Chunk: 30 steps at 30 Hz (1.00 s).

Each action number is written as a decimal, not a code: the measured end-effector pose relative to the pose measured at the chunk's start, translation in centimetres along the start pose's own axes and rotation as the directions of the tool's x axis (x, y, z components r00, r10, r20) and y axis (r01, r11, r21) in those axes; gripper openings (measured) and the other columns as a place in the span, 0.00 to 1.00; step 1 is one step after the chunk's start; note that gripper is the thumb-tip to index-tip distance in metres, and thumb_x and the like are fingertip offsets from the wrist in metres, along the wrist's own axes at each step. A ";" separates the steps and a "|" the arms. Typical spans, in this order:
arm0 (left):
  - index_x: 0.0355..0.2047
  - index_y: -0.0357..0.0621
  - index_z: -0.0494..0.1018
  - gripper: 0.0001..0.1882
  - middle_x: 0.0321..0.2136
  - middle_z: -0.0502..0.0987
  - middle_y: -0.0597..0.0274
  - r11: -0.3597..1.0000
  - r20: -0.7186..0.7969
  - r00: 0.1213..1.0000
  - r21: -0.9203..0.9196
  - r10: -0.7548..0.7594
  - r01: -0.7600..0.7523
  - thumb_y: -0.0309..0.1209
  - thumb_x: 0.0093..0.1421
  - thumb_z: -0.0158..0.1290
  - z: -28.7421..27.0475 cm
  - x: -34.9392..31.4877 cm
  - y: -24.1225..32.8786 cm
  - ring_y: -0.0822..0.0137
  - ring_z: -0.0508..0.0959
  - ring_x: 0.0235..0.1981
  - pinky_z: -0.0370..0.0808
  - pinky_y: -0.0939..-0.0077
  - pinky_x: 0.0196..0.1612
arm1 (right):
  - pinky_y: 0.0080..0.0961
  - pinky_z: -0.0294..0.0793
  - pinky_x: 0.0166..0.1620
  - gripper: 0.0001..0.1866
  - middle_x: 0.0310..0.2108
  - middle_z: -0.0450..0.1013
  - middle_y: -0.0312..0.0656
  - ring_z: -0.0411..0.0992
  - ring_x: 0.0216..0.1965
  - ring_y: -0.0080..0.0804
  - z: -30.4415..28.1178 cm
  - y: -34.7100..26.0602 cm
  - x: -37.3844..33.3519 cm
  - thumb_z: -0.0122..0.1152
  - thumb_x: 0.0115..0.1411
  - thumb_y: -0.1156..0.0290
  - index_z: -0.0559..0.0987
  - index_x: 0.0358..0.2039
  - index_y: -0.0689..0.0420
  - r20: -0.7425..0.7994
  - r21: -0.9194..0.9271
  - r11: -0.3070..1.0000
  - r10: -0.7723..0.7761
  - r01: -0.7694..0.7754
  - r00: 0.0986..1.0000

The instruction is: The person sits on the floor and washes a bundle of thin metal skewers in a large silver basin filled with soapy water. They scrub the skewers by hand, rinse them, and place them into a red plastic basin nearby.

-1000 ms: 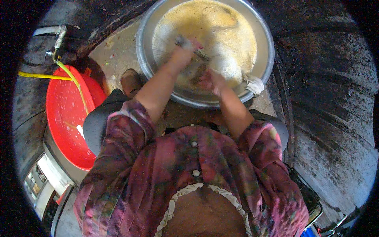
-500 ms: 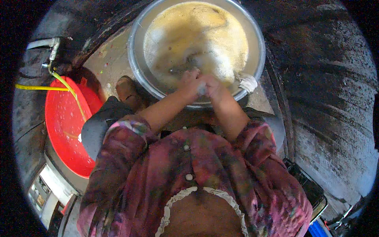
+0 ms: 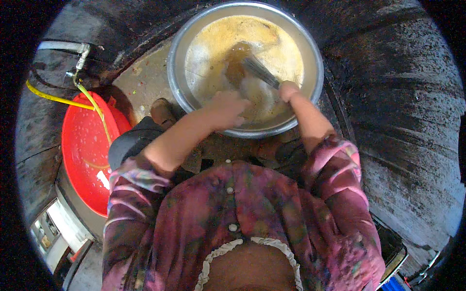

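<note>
A large round metal basin (image 3: pixel 175 68) holds cloudy yellowish liquid (image 3: pixel 208 41) with pale foam on top and a browner patch near the middle. Closed around the handle of a grey whisk (image 3: pixel 261 71), my right hand (image 3: pixel 289 91) is above the basin's right side. The whisk's fan of thin strands slants up and left, its end at the brown patch. Over the basin's near left part, my left hand (image 3: pixel 227 111) is a little blurred, its fingers bent loosely and apart, with nothing visible in them.
On the left stands a red tub (image 3: pixel 80 160) with wet spots inside. A yellow hose (image 3: pixel 93 103) runs into it from a wall tap (image 3: pixel 73 75). Dark stained walls (image 3: pixel 398 72) close in around the basin. My shoe (image 3: pixel 162 112) is beside the basin's near left.
My hands were together at the basin's near edge; now they are apart. The right has moved up and right with the whisk, the left to the left. The white bundle on the rim no longer shows.
</note>
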<state>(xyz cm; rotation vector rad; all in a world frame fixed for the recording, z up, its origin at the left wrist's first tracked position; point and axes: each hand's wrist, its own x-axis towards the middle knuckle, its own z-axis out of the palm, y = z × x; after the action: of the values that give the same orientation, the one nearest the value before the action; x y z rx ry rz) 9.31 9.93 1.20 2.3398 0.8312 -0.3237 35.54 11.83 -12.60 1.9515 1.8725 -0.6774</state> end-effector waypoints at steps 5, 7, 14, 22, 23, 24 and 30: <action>0.49 0.44 0.61 0.24 0.44 0.66 0.46 0.990 -0.160 0.979 -0.050 0.124 -0.133 0.32 0.50 0.48 -3.9 -3.4 -3.0 0.49 0.65 0.47 0.63 0.64 0.50 | 0.35 0.70 0.37 0.11 0.31 0.72 0.52 0.71 0.33 0.47 -3.4 4.7 -0.8 0.55 0.41 0.70 0.77 0.28 0.60 0.060 -0.246 0.961 -0.119 0.130 0.991; 0.47 0.42 0.63 0.22 0.42 0.68 0.46 0.988 -0.305 0.941 0.000 0.149 -0.156 0.31 0.50 0.49 -5.0 -4.8 -3.4 0.49 0.67 0.44 0.64 0.64 0.47 | 0.35 0.70 0.39 0.12 0.32 0.72 0.53 0.71 0.35 0.47 -6.5 4.6 -3.6 0.52 0.44 0.71 0.76 0.30 0.60 -0.018 -0.088 0.993 -0.081 0.079 0.997; 0.46 0.40 0.63 0.22 0.42 0.68 0.47 0.995 -0.326 0.945 -0.094 0.013 -0.046 0.28 0.48 0.49 -6.0 -4.9 -3.3 0.50 0.67 0.46 0.64 0.65 0.48 | 0.38 0.67 0.43 0.13 0.35 0.70 0.55 0.68 0.39 0.50 -8.1 8.2 -5.9 0.43 0.52 0.68 0.73 0.33 0.62 -0.048 -0.064 0.994 0.087 -0.090 0.995; 0.45 0.39 0.65 0.21 0.42 0.69 0.47 0.987 -0.332 0.943 -0.138 0.029 -0.079 0.28 0.49 0.49 -5.1 -5.0 -4.0 0.51 0.67 0.46 0.64 0.66 0.49 | 0.43 0.65 0.36 0.13 0.30 0.69 0.59 0.67 0.34 0.56 -7.9 10.5 -11.8 0.44 0.55 0.64 0.68 0.32 0.61 -0.322 0.175 0.983 0.104 -0.049 0.941; 0.45 0.39 0.65 0.21 0.42 0.69 0.47 0.987 -0.321 0.946 -0.133 0.041 -0.088 0.28 0.49 0.49 -5.1 -4.8 -4.0 0.51 0.67 0.46 0.63 0.66 0.49 | 0.44 0.66 0.36 0.12 0.29 0.70 0.58 0.67 0.33 0.58 -4.1 14.2 -11.9 0.43 0.56 0.64 0.66 0.31 0.61 -0.339 0.202 0.973 0.179 -0.115 0.923; 0.45 0.39 0.66 0.21 0.42 0.69 0.47 0.987 -0.328 0.944 -0.138 0.037 -0.087 0.28 0.49 0.50 -5.3 -5.1 -4.0 0.51 0.68 0.45 0.64 0.66 0.49 | 0.42 0.67 0.37 0.13 0.31 0.70 0.58 0.68 0.35 0.56 -1.3 16.9 -12.1 0.42 0.56 0.65 0.68 0.35 0.60 -0.194 0.137 0.956 0.281 -0.258 0.940; 0.47 0.41 0.64 0.22 0.44 0.69 0.50 0.968 -0.248 0.964 -0.248 -0.096 0.033 0.27 0.49 0.51 -5.1 -5.7 -4.2 0.55 0.69 0.46 0.64 0.69 0.49 | 0.41 0.67 0.38 0.14 0.30 0.69 0.59 0.67 0.36 0.55 -2.6 14.3 -12.9 0.45 0.56 0.64 0.71 0.36 0.60 -0.141 0.185 0.946 0.293 -0.266 0.946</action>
<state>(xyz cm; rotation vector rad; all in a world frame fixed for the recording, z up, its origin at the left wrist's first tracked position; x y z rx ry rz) 2.28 12.98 5.54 2.1544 1.0121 0.0586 49.87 1.75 -4.24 2.3887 1.6212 -0.6130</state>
